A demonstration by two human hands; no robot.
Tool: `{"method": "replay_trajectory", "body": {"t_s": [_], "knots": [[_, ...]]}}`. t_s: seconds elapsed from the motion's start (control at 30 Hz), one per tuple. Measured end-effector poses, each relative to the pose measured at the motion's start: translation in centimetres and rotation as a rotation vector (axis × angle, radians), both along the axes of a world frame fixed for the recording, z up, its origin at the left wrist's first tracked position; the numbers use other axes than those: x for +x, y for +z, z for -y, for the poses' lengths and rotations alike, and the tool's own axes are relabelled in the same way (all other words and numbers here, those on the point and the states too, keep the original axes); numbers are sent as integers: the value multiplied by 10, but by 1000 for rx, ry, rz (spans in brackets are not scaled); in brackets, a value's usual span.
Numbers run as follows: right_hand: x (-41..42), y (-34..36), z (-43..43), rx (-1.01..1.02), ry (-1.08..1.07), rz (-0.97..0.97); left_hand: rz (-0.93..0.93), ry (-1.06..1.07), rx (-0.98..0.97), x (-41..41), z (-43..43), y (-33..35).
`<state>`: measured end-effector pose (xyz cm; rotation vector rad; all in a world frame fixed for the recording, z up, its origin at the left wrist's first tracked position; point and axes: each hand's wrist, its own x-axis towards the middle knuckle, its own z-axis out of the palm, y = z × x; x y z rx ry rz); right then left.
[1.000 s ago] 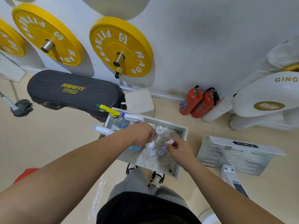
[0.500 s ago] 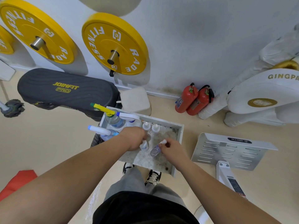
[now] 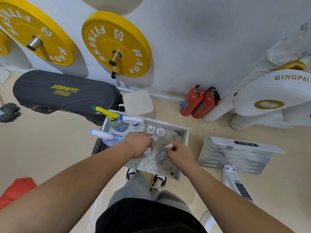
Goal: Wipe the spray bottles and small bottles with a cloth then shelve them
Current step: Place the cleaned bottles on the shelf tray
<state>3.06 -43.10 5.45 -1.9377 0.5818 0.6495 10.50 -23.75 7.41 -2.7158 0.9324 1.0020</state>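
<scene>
Over the tray [image 3: 168, 124], left hand [image 3: 138, 145], right hand [image 3: 178, 154] grip small bottles [image 3: 161, 154].

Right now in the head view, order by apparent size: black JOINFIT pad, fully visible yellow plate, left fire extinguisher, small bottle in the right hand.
1. black JOINFIT pad and yellow plate: about alike, not ranked.
2. left fire extinguisher.
3. small bottle.

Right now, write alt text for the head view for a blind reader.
Seen from above, a person's left hand grips a small white bottle and the right hand pinches a tilted clear bottle inside a stained white tray. Spray bottles and two small bottles stand toward its far left.
</scene>
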Motion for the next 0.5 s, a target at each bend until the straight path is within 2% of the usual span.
{"method": "replay_trajectory", "body": {"t_s": [0.5], "knots": [[6,9,10,114,-155,-12,56,-85,36,-7,7,7]]}}
